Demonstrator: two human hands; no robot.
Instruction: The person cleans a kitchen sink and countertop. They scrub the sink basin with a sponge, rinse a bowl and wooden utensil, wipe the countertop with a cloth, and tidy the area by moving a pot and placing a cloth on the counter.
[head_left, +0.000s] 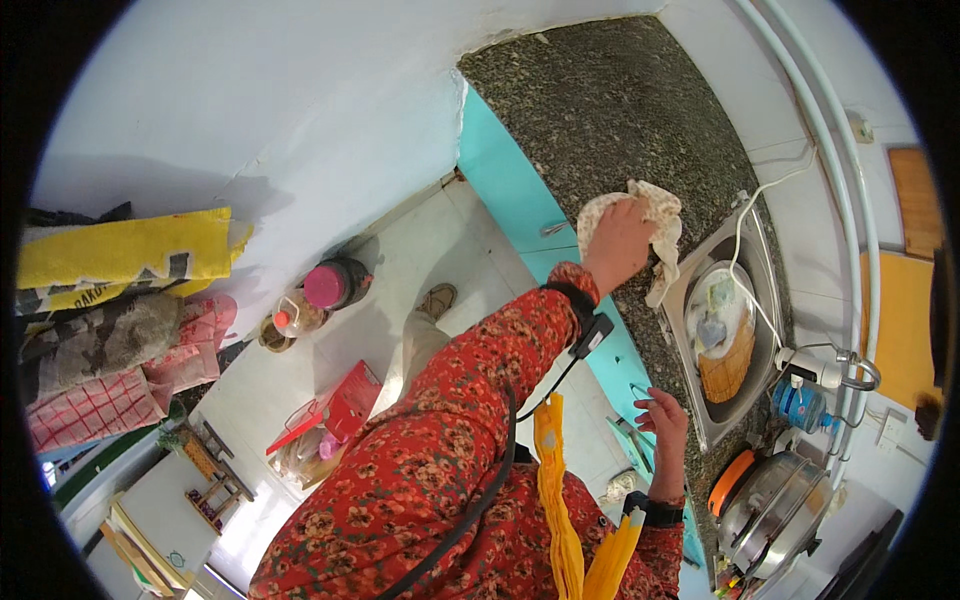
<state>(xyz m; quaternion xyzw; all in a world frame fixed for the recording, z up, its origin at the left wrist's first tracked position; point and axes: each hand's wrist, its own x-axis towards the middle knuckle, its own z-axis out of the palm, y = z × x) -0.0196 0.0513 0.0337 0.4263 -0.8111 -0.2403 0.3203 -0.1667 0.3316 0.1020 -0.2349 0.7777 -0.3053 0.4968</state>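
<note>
My left hand (619, 244) presses a crumpled, pale patterned cloth (664, 206) against the dark speckled stone countertop (600, 97), near its front edge. Part of the cloth trails towards the corner of a stainless steel sink (697, 420). Inside the sink lies a white round basin or dish (718, 289) with a tan slatted or woven piece (727, 367) and a greyish wad (711, 332). My right hand (664, 427) hangs in front of the counter edge beside the sink, fingers loosely apart and holding nothing visible.
Turquoise cabinets (502, 165) with metal handles run below the counter. Past the sink are a blue-tinted plastic bottle (799, 405) and a large steel pot (780, 514). A white cord (739, 232) crosses the sink. Jars (326, 285) and a red box (352, 397) stand on the floor.
</note>
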